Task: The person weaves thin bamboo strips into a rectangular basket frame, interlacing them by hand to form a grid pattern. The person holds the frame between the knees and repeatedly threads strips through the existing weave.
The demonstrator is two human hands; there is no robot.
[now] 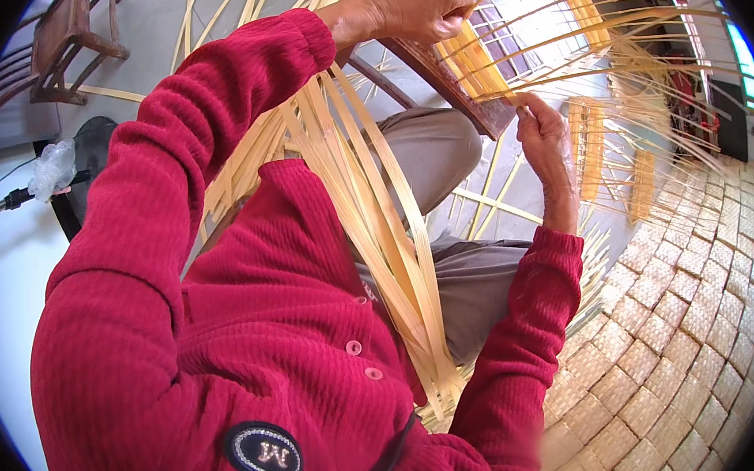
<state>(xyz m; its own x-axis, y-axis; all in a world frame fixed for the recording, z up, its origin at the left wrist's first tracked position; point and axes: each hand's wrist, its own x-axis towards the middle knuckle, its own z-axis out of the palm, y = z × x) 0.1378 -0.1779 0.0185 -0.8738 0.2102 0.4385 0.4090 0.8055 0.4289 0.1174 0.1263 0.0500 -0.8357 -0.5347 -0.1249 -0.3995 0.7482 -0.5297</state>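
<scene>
My left hand is closed at the top, over the edge of a reddish-brown wooden board, its fingers curled on yellow bamboo strips. A partly woven yellow piece with long loose strips fanning out rests on that board. Lower and to the right, my right hand pinches a strip near the piece's lower corner, thumb raised against it. A bundle of long pale strips lies across my lap between my forearms, over my red top and grey trousers.
A wooden chair stands upper left, near a dark seat and a crumpled plastic bag. Loose strips cross the grey floor. Narrow woven yellow pieces lie right of my hand. Many woven squares cover the lower right.
</scene>
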